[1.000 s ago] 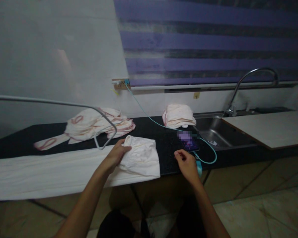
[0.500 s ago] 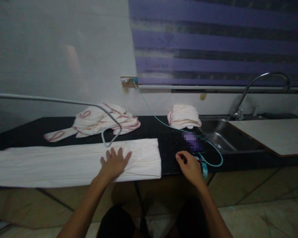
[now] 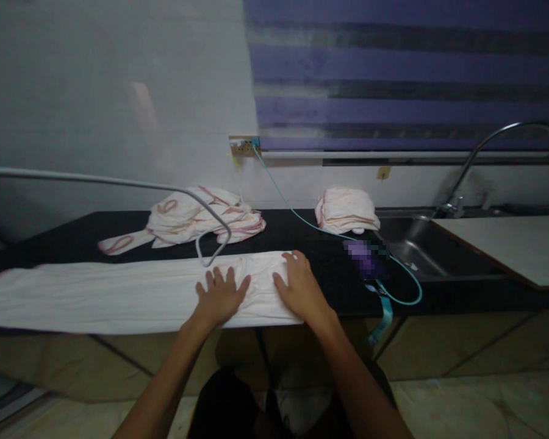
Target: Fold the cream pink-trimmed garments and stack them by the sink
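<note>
Right hand [image 3: 299,288] joined left hand [image 3: 220,296] on white cloth [image 3: 119,291], lying left-right.

Bare forearms, no sleeves; left hand [image 3: 220,297], right hand [image 3: 301,291] ungloved.

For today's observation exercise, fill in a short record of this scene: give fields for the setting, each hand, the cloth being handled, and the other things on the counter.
setting: black counter below a striped blind, sink at right
left hand: flat, fingers spread, on the long white cloth
right hand: flat on the cloth's right end
long white cloth: laid out along the counter's front edge
other cloths: loose pile at back left, folded stack near the sink
phone: on the counter, teal cable running to a wall socket
</note>
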Motion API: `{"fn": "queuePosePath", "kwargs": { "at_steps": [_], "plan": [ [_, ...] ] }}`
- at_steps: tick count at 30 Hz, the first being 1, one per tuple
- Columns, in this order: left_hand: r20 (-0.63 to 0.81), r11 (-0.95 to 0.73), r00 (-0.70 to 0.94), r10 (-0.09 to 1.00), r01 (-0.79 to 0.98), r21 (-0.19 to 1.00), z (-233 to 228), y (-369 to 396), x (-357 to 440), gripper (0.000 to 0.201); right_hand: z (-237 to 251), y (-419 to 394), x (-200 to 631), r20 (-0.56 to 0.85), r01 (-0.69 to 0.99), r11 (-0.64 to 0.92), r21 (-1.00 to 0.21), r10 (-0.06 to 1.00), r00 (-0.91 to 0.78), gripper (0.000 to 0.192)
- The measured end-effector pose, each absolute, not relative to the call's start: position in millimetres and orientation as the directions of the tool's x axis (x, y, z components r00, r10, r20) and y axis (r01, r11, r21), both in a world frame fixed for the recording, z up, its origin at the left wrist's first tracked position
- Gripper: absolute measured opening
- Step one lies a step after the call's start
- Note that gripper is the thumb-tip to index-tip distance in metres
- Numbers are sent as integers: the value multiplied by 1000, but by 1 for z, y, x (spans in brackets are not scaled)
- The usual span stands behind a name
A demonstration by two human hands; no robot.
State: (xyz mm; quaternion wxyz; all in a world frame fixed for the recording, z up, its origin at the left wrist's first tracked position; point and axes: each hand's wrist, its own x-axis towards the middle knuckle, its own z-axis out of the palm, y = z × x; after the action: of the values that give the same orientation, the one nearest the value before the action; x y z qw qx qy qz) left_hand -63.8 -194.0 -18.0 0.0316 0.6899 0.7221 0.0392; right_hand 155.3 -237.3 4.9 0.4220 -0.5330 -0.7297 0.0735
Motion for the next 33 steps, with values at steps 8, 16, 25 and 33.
{"fn": "queuePosePath", "kwargs": {
  "at_steps": [8, 16, 25, 33],
  "plan": [
    [2, 51, -52, 999, 993, 105, -20, -193, -65, 89, -10, -200, 94, 234, 854, 229, -468, 963, -130, 65],
    [-38, -167, 163, 986, 968, -188, -8, -209, -65, 62, -7, -203, 96, 114, 907, 199, -372, 979, -168, 71],
    [-78, -136, 123, 989, 969, -208, -5, -209, -60, 61, -9, -201, 99, 122, 899, 216, -380, 976, -182, 69],
    [11, -120, 121, 993, 991, -59, -9, -205, -35, 71, -11, -203, 125, 152, 913, 202, -354, 976, -157, 67]
  ]
}}
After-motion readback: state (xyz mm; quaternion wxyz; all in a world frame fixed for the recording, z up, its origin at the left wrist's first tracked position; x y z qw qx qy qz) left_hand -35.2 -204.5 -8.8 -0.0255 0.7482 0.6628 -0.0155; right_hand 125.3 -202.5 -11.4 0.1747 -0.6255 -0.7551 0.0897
